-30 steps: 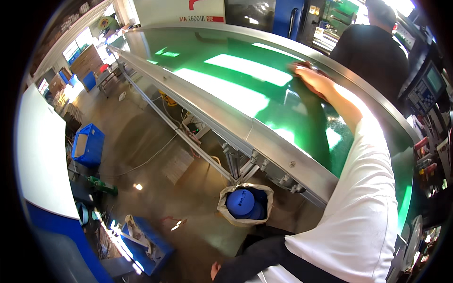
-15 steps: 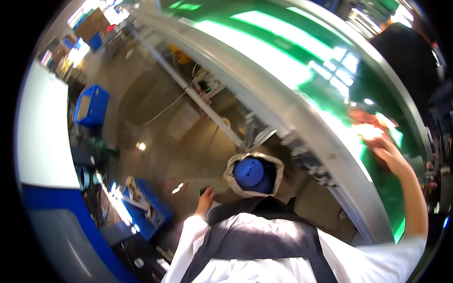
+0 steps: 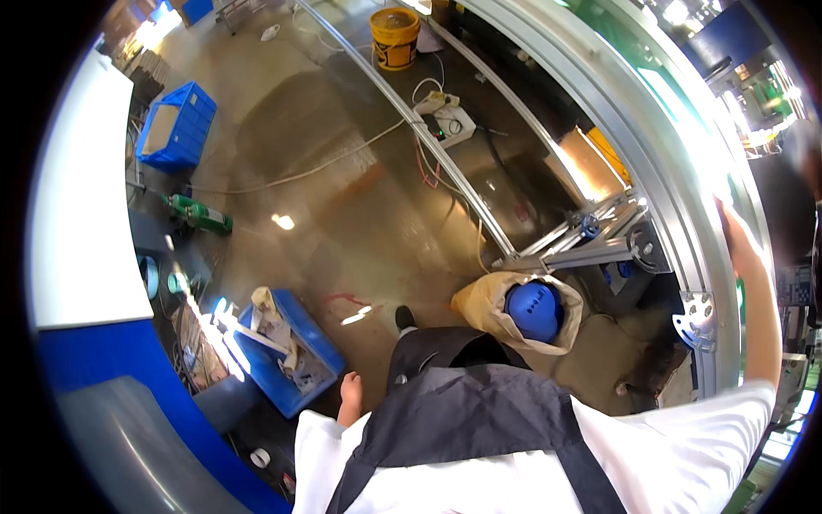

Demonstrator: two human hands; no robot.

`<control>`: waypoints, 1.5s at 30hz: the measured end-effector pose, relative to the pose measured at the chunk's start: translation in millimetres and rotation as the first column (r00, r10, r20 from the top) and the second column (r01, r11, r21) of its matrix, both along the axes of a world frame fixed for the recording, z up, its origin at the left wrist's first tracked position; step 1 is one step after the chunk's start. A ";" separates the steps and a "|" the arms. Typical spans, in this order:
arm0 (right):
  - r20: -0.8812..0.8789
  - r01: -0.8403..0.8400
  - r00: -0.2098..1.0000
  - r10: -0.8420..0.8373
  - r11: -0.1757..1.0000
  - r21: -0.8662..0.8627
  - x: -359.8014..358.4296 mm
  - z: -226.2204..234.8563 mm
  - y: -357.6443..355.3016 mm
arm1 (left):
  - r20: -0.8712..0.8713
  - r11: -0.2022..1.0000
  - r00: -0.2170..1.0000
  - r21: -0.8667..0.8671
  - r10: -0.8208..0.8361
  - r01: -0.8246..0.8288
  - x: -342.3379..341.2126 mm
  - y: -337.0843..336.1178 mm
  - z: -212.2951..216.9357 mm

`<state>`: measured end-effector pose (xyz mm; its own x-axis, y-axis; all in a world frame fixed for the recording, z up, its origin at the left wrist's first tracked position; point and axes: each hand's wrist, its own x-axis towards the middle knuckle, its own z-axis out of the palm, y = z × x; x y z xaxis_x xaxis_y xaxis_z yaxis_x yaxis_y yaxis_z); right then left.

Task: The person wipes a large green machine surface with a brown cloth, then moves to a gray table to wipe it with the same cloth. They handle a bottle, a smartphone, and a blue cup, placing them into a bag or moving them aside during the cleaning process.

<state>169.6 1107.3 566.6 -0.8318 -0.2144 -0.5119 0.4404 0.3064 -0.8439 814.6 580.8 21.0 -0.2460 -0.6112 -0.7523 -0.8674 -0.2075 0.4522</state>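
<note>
My left hand (image 3: pixel 351 388) hangs low beside my dark apron, near a blue crate (image 3: pixel 321 343) of scrap paper or wrapping. Seen from above, its fingers are foreshortened and I cannot make out whether they are curled. On the right, my bare arm reaches out over the metal-framed bench (image 3: pixel 676 163) with the green top. Glare and the frame's edge wash out my right hand (image 3: pixel 728 214), so its fingers and anything in them are hidden. A beige sack (image 3: pixel 479 301) with a blue cap or helmet (image 3: pixel 535 310) in its mouth stands by the bench leg.
A yellow bucket (image 3: pixel 396 38) and a white power box (image 3: pixel 449 124) with cables sit under the bench rails. Another blue crate (image 3: pixel 190 128) and green bottles (image 3: pixel 205 216) are at the left, beside a white and blue machine (image 3: pixel 94 343). Cardboard (image 3: pixel 586 167) leans under the bench.
My view has swung, so the bench lies farther right and more floor shows. My right hand, over the green surface before, is now near the frame's edge. My left hand appears lower, closer to the crate.
</note>
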 end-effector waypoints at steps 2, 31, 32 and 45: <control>-0.015 0.082 0.997 -0.081 0.985 0.153 -22.8 -0.9 -34.6 | -0.010 0.996 0.999 0.087 0.033 -0.032 -72.8 -30.3 50.3; 0.002 -0.049 0.956 0.294 0.152 0.987 -99.0 -31.8 151.8 | -0.213 0.250 -0.293 -0.964 -0.932 -0.094 -794.0 59.8 500.8; -0.150 0.127 0.987 0.061 0.283 0.951 -95.7 -43.0 203.2 | -0.257 0.274 -0.305 -0.962 -0.917 -0.013 -798.0 57.5 495.5; -0.347 0.352 0.936 -0.061 0.222 0.909 -395.8 -47.1 -40.2 | -0.108 0.123 -0.209 -0.991 -0.972 -0.059 -791.6 61.3 498.7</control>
